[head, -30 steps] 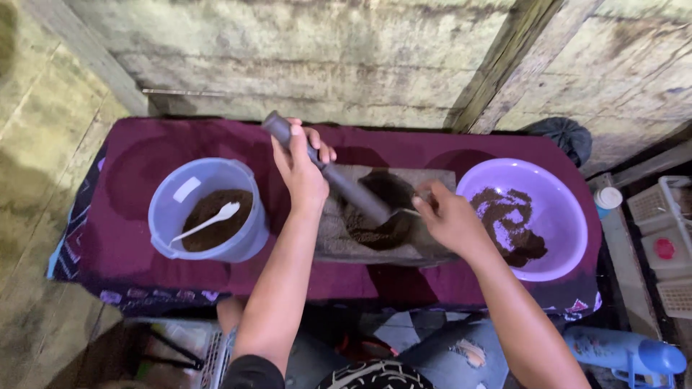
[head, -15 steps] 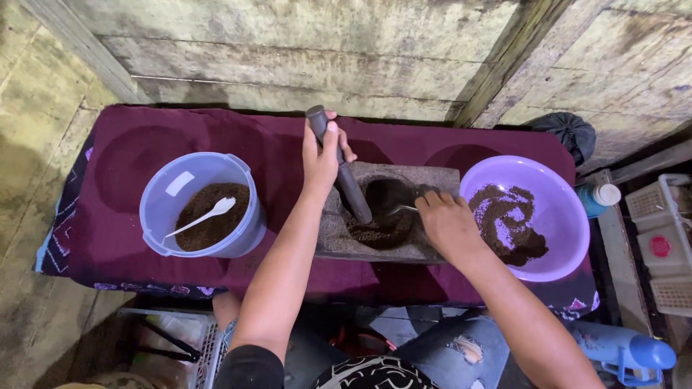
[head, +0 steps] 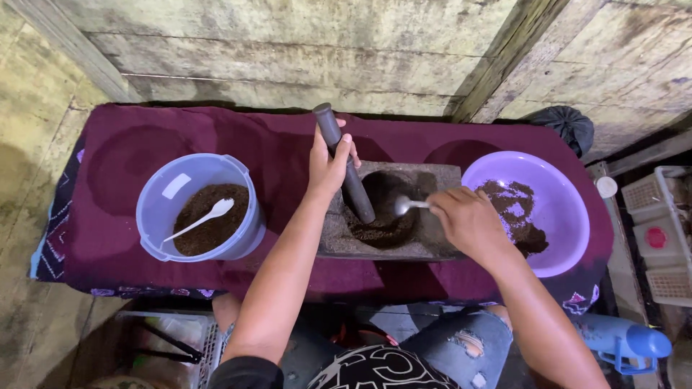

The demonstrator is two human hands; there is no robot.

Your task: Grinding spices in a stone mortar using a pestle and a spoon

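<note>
A square stone mortar (head: 432, 243) sits in the middle of a low table covered with a maroon cloth (head: 137, 155); dark brown ground matter (head: 382, 230) lies in its hollow. My left hand (head: 328, 162) grips a dark stone pestle (head: 344, 162) that leans with its lower end in the hollow. My right hand (head: 465, 216) holds a metal spoon (head: 407, 206) whose bowl is over the mortar's right side.
A blue tub (head: 155, 209) at the left holds brown grounds and a white plastic spoon (head: 202, 218). A purple basin (head: 569, 216) at the right holds smeared brown grounds. White crates (head: 659, 238) and a blue bottle (head: 627, 344) stand at the right; a concrete wall rises behind.
My left hand has swung the pestle more upright and toward the mortar's left side. My right hand with the spoon stays at the right rim, its bowl now clear of the grounds.
</note>
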